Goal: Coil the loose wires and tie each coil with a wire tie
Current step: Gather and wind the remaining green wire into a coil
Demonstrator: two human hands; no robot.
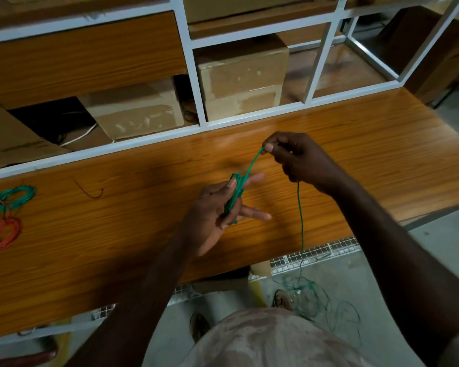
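A green wire (252, 163) is wound in several turns round the fingers of my left hand (217, 207), above the middle of the wooden table (117, 234). Thumb and curled fingers of that hand hold the small coil (235, 197). My right hand (294, 157) pinches the wire a little up and to the right, and the strand runs taut between the hands. From my right hand the loose wire (300, 221) hangs over the table's front edge into a tangle (313, 295) on the floor. A short dark wire tie (89, 190) lies on the table at left.
A green coil (13, 197) and a red coil (3, 233) lie at the table's far left. Behind the table a white-framed shelf (194, 83) holds cardboard boxes (241, 78). Grey floor (435, 247) lies to the right.
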